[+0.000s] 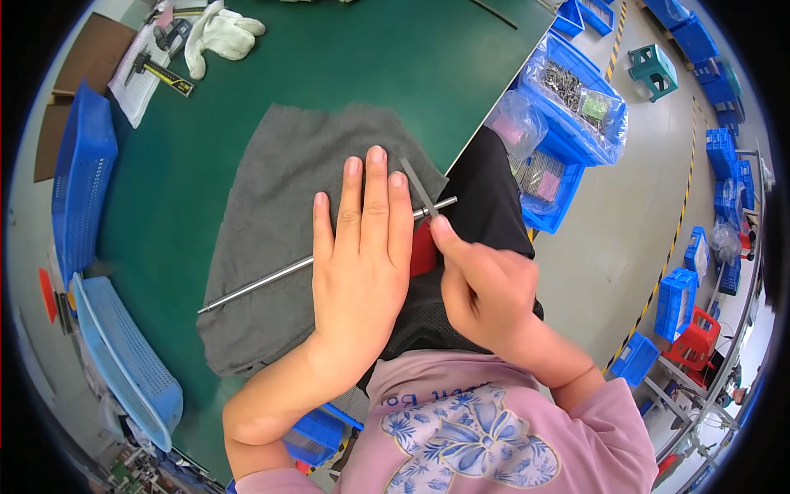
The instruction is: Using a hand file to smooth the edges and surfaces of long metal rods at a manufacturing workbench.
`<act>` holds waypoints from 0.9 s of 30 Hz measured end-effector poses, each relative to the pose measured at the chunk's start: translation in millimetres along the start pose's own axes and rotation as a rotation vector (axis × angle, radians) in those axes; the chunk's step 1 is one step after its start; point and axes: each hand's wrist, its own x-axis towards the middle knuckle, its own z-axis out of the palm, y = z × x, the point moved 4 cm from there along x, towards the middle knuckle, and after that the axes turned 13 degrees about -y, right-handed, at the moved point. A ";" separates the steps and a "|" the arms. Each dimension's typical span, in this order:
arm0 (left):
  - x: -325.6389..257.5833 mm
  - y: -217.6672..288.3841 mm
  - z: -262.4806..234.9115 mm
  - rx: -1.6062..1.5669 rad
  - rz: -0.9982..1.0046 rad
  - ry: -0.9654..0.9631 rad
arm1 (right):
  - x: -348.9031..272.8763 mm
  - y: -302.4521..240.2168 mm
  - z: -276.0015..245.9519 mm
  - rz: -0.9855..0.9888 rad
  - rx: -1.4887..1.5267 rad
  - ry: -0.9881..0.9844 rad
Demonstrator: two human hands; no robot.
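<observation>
On the green tabletop lies a dark grey cloth (271,181), and a slim shiny metal rod (262,285) runs slantwise across it. My left hand (362,239) is spread flat over the rod's middle, fingers stretched out, pressing it to the cloth and hiding that stretch. The rod's right end pokes out past my fingers, over the table edge. In my closed right hand (485,284) is a thin flat grey file (418,186), pinched at its lower end. It crosses the rod near the right end and seems to touch it.
Blue bins (588,90) with small metal parts and plastic bags stand right of the table. Blue baskets (123,354) line its left side. A caliper (160,76), papers and a white glove (222,37) lie at the far left. A green stool (652,72) stands on the floor.
</observation>
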 end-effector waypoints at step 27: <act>1.2 1.0 2.2 0.018 -0.015 -0.009 | -18.3 -7.0 -0.7 0.025 -0.057 -0.032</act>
